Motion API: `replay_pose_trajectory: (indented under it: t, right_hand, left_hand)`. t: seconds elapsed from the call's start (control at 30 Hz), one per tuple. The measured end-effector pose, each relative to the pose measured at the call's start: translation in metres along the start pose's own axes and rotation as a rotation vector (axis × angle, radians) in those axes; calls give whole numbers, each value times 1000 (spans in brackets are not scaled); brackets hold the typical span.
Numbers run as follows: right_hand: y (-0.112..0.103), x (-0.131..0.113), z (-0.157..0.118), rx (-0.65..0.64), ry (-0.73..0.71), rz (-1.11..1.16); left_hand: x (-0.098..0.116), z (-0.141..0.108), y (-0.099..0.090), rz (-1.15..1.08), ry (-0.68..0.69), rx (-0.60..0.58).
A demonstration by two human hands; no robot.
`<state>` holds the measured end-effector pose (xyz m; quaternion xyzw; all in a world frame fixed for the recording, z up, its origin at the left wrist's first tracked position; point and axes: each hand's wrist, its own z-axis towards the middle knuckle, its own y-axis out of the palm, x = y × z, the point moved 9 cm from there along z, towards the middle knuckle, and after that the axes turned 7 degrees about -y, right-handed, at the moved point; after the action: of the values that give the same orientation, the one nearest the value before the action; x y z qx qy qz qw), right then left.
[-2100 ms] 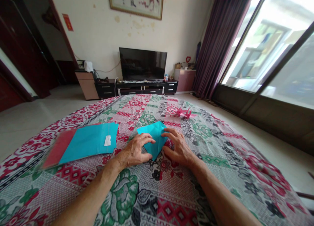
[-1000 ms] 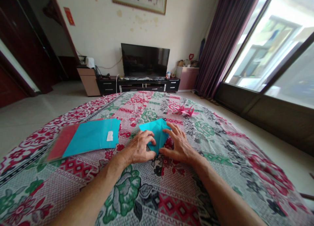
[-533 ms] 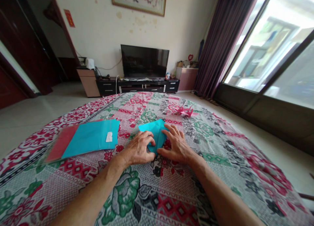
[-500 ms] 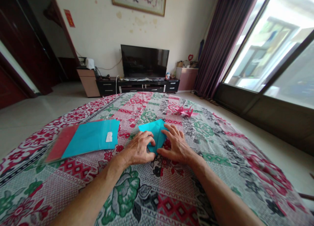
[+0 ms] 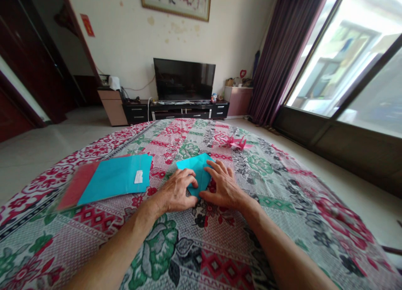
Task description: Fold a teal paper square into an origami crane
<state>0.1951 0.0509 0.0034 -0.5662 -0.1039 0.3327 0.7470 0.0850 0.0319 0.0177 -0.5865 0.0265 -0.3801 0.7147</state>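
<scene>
A folded blue sheet of origami paper [image 5: 201,175] lies on the patterned tablecloth in front of me, with crease lines across it. My left hand [image 5: 179,190] grips its left and near part, the fingers curled over the paper and the thumb at the near corner. On the right edge, my right hand [image 5: 223,184] holds the paper down with bent fingertips and the thumb close to the near corner. The two thumbs are close together but apart. The paper's underside and part of its left edge are hidden.
Left of my hands lies a clear packet of blue and red paper [image 5: 114,177] with a white label. Pink folded paper figures [image 5: 235,143] stand farther back on the right. The tablecloth [image 5: 216,244] covers a round table; beyond it stands a television [image 5: 184,80] on a low cabinet.
</scene>
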Motion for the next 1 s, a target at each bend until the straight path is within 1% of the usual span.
replay_pose_trajectory:
  t: [0.13, 0.47, 0.7, 0.77, 0.93, 1.0]
  right_hand:
    - [2, 1, 0, -12, 0, 6]
    - [1, 1, 1, 6, -26, 17]
    - [2, 0, 1, 7, -42, 17]
    - [3, 1, 1, 3, -37, 22]
    - [0, 0, 2, 12, -53, 41]
    - [-2, -2, 2, 27, -72, 60]
  left_hand:
    - [0, 0, 0, 14, 2, -1]
    - [2, -1, -2, 16, 1, -3]
    - [-3, -1, -2, -14, 15, -25]
    - [-4, 1, -6, -26, 15, 1]
    - [-1, 5, -25, -23, 35, 167]
    - [2, 5, -23, -47, 75, 166]
